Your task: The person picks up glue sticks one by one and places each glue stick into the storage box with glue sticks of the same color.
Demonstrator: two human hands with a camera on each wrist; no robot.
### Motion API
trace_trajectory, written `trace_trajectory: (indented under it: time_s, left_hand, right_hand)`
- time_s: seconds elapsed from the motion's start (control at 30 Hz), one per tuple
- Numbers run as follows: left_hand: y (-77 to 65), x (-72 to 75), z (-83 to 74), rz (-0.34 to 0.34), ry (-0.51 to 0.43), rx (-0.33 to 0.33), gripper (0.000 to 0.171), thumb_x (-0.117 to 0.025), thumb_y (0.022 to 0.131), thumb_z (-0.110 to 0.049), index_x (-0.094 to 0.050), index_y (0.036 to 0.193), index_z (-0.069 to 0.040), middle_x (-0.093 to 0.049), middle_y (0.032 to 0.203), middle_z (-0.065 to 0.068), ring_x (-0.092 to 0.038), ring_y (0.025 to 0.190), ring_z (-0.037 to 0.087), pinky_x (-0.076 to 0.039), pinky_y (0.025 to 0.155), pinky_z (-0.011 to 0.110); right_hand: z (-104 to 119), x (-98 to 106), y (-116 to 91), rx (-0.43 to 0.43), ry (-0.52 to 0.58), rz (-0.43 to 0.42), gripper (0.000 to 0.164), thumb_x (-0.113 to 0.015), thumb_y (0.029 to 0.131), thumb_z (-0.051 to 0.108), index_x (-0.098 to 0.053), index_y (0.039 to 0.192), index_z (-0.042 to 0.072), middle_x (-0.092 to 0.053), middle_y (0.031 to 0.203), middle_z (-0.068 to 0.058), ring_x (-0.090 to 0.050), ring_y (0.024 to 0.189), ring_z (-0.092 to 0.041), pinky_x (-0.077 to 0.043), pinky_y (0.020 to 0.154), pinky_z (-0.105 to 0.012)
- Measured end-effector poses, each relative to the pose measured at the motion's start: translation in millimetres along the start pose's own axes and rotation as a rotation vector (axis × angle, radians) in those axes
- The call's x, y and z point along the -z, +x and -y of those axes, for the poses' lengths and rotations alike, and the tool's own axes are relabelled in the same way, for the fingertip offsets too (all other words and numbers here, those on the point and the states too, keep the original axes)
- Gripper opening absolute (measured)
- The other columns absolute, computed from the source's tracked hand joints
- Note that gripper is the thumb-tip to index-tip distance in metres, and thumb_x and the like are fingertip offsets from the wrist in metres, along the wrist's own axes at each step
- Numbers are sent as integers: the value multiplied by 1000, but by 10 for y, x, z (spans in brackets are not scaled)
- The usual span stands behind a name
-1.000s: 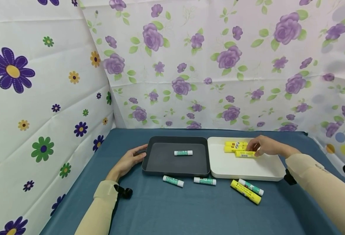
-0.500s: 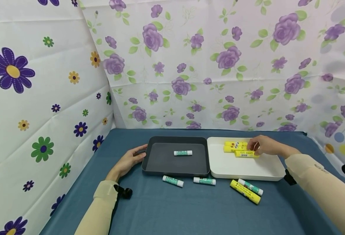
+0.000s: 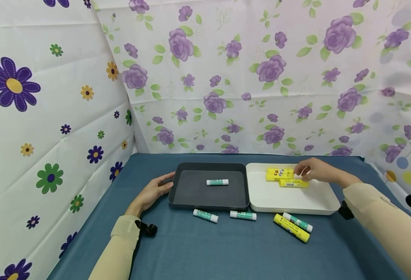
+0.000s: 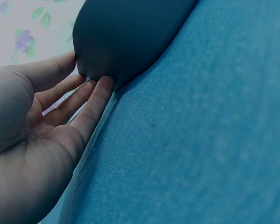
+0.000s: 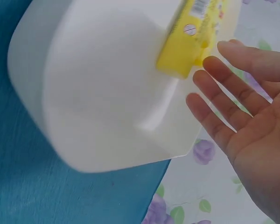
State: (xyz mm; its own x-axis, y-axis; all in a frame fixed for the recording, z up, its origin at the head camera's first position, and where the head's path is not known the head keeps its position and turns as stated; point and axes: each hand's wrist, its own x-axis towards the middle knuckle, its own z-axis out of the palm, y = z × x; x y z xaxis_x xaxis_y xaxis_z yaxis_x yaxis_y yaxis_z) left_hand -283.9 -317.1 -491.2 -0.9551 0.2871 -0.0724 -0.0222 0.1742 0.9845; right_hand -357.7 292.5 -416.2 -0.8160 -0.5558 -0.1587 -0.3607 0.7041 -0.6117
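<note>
My left hand touches the left wall of a dark grey tray, its fingers nearly straight against the outside in the left wrist view. One green-and-white glue stick lies in that tray. To the right, a white tray holds three yellow glue sticks, the front one lying slightly right of the two behind. My right hand hovers at their right ends, fingers loosely spread and holding nothing. In the right wrist view its fingertips are close to a yellow glue stick but apart from it.
On the blue cloth before the trays lie green-and-white glue sticks, one at left, another in the middle. A third touches a larger yellow glue stick at right. Flowered sheets hang behind and to the left.
My right hand has let go of the front yellow glue stick in the white tray and risen slightly from it. The left hand stays at the dark tray.
</note>
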Motion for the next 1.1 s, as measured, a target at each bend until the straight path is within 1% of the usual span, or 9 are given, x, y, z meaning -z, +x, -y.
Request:
trace_trajectory:
  time_s: [0.2, 0.33, 0.47, 0.6, 0.7, 0.77, 0.83, 0.9, 1.1]
  left_hand:
    - [-10, -9, -9, 1, 2, -2, 56, -55, 102, -19, -35, 154, -14, -31, 156, 9, -36, 140, 29, -35, 114, 45]
    - [-16, -19, -17, 1, 4, -5, 56, -55, 103, -18, -34, 154, -13, -31, 156, 9, -36, 140, 29, -35, 114, 45]
    - [-18, -30, -29, 2, 9, -14, 56, -54, 103, -18, -33, 154, -13, -30, 157, 11, -36, 140, 31, -35, 114, 46]
    - [-20, -26, -29, -4, 8, -5, 55, -55, 103, -19, -35, 154, -14, -31, 156, 10, -36, 140, 30, -35, 114, 46]
    - [-19, -23, -24, -7, 9, 3, 55, -56, 102, -20, -35, 154, -16, -32, 156, 9, -36, 140, 30, -34, 115, 47]
    - [-17, -21, -22, -9, 12, 5, 55, -56, 102, -20, -36, 153, -17, -32, 156, 9, -36, 140, 30, -34, 115, 47]
    - [-14, -22, -24, -13, 15, 5, 55, -57, 102, -21, -37, 153, -18, -33, 155, 8, -37, 140, 30, -34, 115, 47]
    - [-24, -32, -50, -15, 14, 7, 54, -56, 102, -20, -37, 153, -18, -32, 155, 9, -36, 140, 30, -33, 115, 48]
    - [-24, -33, -51, -13, 16, 15, 55, -56, 102, -21, -36, 153, -18, -30, 157, 10, -33, 141, 32, -30, 116, 50]
  right_hand:
    - [56, -7, -65, 63, 41, 7, 39, -65, 96, 17, -61, 132, 1, -62, 126, -20, -56, 117, -41, -53, 93, -50]
    - [158, -23, -131, 81, 54, -28, 44, -65, 96, 23, -58, 135, 3, -58, 133, -21, -53, 123, -42, -53, 94, -49]
    - [310, -54, -206, 118, 64, -85, 41, -64, 97, 20, -60, 135, 7, -57, 134, -21, -53, 123, -41, -54, 94, -45]
    - [477, -105, -283, 161, 75, -127, 39, -63, 98, 24, -60, 135, 13, -58, 135, -16, -56, 121, -35, -54, 94, -33]
    - [604, -151, -339, 192, 93, -140, 40, -63, 98, 25, -59, 136, 13, -59, 134, -13, -59, 119, -22, -52, 93, -23]
    - [690, -185, -369, 210, 106, -142, 40, -63, 98, 25, -58, 136, 14, -59, 134, -9, -59, 117, -14, -50, 93, -19]
    - [767, -227, -393, 229, 125, -140, 39, -63, 98, 25, -59, 136, 16, -59, 133, -7, -59, 117, -13, -50, 93, -18]
    - [840, -277, -410, 239, 138, -145, 37, -63, 98, 25, -60, 134, 19, -60, 132, -4, -58, 119, -16, -50, 93, -19]
    - [1066, -481, -466, 287, 207, -170, 37, -65, 97, 21, -60, 133, 14, -59, 132, -8, -58, 118, -14, -54, 91, -23]
